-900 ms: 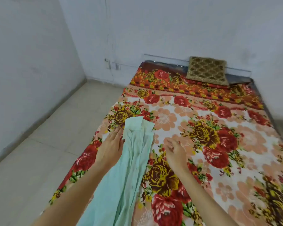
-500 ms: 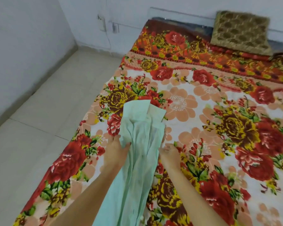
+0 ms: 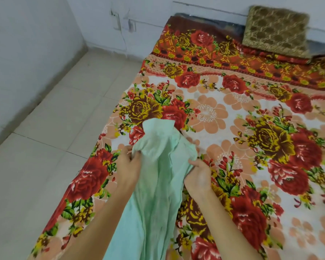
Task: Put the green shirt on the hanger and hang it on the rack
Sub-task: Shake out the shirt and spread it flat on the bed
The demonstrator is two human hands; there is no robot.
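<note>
A pale green shirt (image 3: 156,184) lies bunched lengthwise on the floral bedspread (image 3: 251,147), collar end pointing away from me. My left hand (image 3: 129,166) pinches the shirt's left side just below the collar. My right hand (image 3: 198,175) grips the right side at about the same height, fingers curled under the cloth. The collar end is lifted slightly off the bed. No hanger or rack is in view.
A brown and gold cushion (image 3: 276,32) rests against the wall at the bed's far end. Pale tiled floor (image 3: 54,128) runs along the bed's left side up to white walls, with a wall socket (image 3: 118,21) near the corner.
Both hands went from resting beside the shirt to gripping it on either side near the collar. The collar end has bunched up and lifted. The view has dropped closer to the bed.
</note>
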